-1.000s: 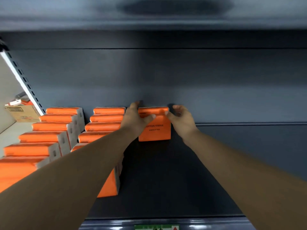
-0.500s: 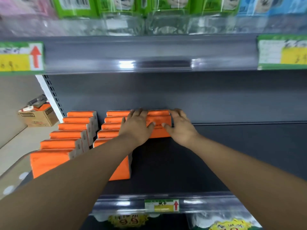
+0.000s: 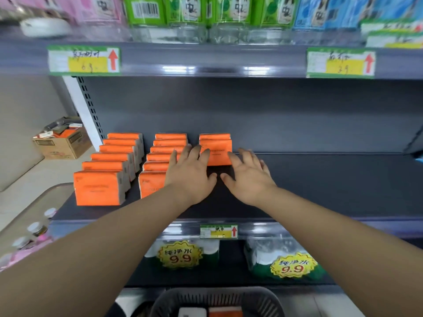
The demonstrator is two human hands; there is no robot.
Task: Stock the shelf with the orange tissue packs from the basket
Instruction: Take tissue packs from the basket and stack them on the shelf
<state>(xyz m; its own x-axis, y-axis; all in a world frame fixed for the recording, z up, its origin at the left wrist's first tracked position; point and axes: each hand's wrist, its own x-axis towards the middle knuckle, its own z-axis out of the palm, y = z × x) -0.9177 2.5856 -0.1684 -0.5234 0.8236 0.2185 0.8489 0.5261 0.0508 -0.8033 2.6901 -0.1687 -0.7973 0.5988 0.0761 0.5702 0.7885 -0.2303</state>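
Two empty hands, the left hand [image 3: 192, 177] and right hand [image 3: 248, 179], fingers spread, hover at frame centre before the rightmost column of orange tissue packs [image 3: 216, 152], set label-forward at the back of the shelf [image 3: 320, 186], presumably to match neighbouring columns; the basket [image 3: 258, 303], bottom centre, apparently holds another.

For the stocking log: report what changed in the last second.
The left hand and right hand released the third-row pack and drew back toward the shelf edge, fingers spread. That pack and the neighbouring rows stayed put.
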